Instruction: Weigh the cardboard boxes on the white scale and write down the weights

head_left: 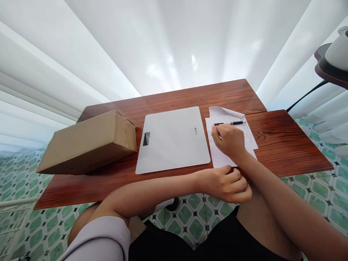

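Note:
My right hand (pixel 228 140) is closed in a fist above white paper sheets (pixel 221 158) with handwriting on them; whatever may be inside the fingers is hidden. Just beyond its knuckles a black pen (pixel 237 123) lies across the sheets, partly covered by the hand. My left hand (pixel 224 184) is at the table's near edge, its fingers curled in and its thumb side by the bottom edge of the paper. I cannot make out what it holds, if anything. Left of the paper lies a flat white scale (pixel 172 141) with a small dark display.
A closed cardboard box (pixel 87 141) stands on the left of the brown wooden table (pixel 288 145). White curtains (pixel 174 47) hang behind. At the upper right a white object (pixel 338 54) sits on a dark wavy-edged stand (pixel 323 65). Green patterned tiles (pixel 190 214) cover the floor.

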Motion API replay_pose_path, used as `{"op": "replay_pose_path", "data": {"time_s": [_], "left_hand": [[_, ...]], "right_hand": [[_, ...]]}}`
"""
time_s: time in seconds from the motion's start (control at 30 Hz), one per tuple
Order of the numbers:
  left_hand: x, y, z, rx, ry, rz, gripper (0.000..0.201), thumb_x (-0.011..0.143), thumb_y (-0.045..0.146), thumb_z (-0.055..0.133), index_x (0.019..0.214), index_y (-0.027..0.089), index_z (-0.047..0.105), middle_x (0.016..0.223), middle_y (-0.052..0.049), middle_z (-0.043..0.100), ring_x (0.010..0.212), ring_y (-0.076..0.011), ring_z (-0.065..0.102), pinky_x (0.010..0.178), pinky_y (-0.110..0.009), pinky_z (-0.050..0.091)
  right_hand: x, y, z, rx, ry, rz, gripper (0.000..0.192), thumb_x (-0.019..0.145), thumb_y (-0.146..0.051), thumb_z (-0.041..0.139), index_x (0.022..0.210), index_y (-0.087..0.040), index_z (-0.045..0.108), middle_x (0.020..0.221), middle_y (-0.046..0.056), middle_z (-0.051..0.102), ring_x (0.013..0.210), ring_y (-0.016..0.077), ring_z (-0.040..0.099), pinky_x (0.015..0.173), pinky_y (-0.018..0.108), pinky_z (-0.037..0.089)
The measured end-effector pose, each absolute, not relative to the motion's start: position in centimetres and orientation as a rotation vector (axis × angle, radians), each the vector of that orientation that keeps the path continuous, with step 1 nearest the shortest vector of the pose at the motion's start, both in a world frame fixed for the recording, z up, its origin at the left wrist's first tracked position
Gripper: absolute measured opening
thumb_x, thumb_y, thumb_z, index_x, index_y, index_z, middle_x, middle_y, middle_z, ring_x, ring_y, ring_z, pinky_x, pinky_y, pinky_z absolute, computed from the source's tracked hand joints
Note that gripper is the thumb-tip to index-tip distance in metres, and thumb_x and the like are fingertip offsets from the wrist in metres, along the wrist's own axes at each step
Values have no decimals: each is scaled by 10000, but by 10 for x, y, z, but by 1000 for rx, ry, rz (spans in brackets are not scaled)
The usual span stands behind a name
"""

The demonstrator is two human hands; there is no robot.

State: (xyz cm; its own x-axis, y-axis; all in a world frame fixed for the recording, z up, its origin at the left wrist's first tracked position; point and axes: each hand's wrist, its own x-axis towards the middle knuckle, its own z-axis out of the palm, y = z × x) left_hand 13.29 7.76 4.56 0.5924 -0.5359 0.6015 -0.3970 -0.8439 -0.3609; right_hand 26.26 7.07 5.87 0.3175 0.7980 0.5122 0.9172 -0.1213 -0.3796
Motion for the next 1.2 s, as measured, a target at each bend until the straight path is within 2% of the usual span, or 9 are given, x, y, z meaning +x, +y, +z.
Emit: {"op": "replay_pose_path", "data": {"time_s": [0.13,0.4,0.6,0.73,1.0,1.1,1.2], "left_hand": [[119,82,56,-2588,778,-1068,144,972,291,546,946,207,660,777,1,629,668,-129,585,604,-267,470],[65,100,82,-2553,565,-949,130,929,317,630,977,203,671,841,-8,685,776,-148,656,712,-278,548],[15,127,104,-2511,234,-900,53,878,206,688,927,189,675,852,1,721,766,-132,678,695,-254,554],[-17,142,109,-2490,-27,-958,118,856,108,618,959,147,661,832,-28,736,753,-165,701,649,-277,544],[-62,162,97,-2450,-401,-1172,327,743,0,516,1008,160,621,791,-34,727,699,-180,664,617,-286,520],[-67,163,91,-2533,-494,-1273,356,734,-12,488,1016,171,604,794,-33,714,710,-176,644,664,-288,531],[-71,163,88,-2541,-462,-1231,348,737,7,492,1019,181,600,803,-23,712,707,-175,629,643,-286,503]], "right_hand": [[262,70,56,-1938,-1523,-218,424,978,-313,390,574,-217,301,547,24,477,517,139,335,504,329,151],[264,72,51,-1951,-1516,-250,440,973,-330,386,557,-208,311,530,30,484,505,135,316,517,329,132],[260,73,47,-2003,-1551,-324,461,945,-331,379,506,-197,329,478,22,447,486,119,292,502,312,130],[262,75,44,-2012,-1557,-389,466,937,-343,386,497,-194,354,474,19,456,478,116,296,494,303,133],[272,76,35,-2090,-1522,-456,454,925,-369,385,504,-201,412,494,46,496,474,129,327,513,304,160],[273,75,33,-2116,-1529,-432,438,918,-376,383,513,-210,382,498,43,479,473,130,305,523,308,162],[276,75,35,-2124,-1489,-429,426,914,-389,386,522,-231,326,489,35,429,478,135,274,531,321,154]]}}
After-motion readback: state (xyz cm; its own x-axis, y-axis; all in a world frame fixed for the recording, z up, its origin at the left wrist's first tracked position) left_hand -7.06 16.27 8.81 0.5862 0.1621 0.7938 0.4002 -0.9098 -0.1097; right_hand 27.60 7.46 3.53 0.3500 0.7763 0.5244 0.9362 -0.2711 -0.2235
